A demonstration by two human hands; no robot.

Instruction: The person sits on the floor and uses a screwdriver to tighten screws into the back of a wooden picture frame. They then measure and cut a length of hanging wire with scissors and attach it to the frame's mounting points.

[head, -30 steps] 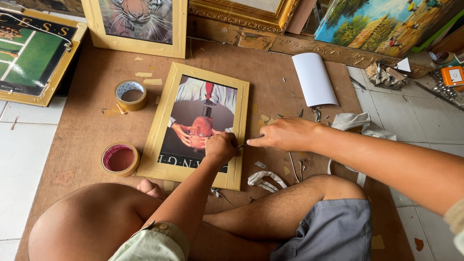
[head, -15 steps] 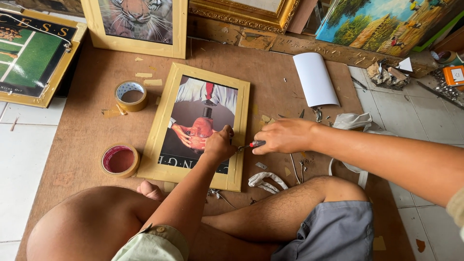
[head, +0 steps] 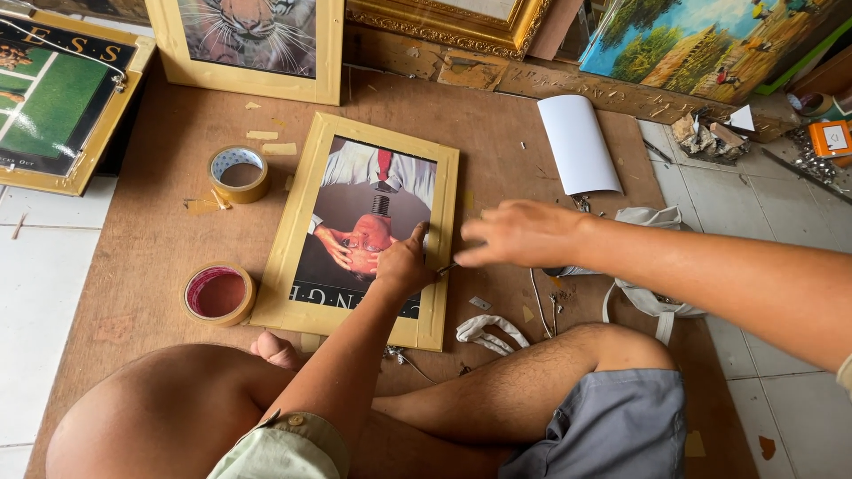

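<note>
Sitting on the brown board (head: 160,231), the left hand (head: 404,262) is pressing closed fingers on the gold picture frame (head: 297,239), while the right hand (head: 519,232) is pinching a small tool (head: 446,266) at its edge, needing steady aim.

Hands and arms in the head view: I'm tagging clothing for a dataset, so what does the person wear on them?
Both hands are bare: no gloves, rings or watch show on the left hand or the right hand. The forearms are uncovered. A pale green short sleeve with a small button shows at the left upper arm; the right arm's sleeve barely shows at the frame edge.
</note>
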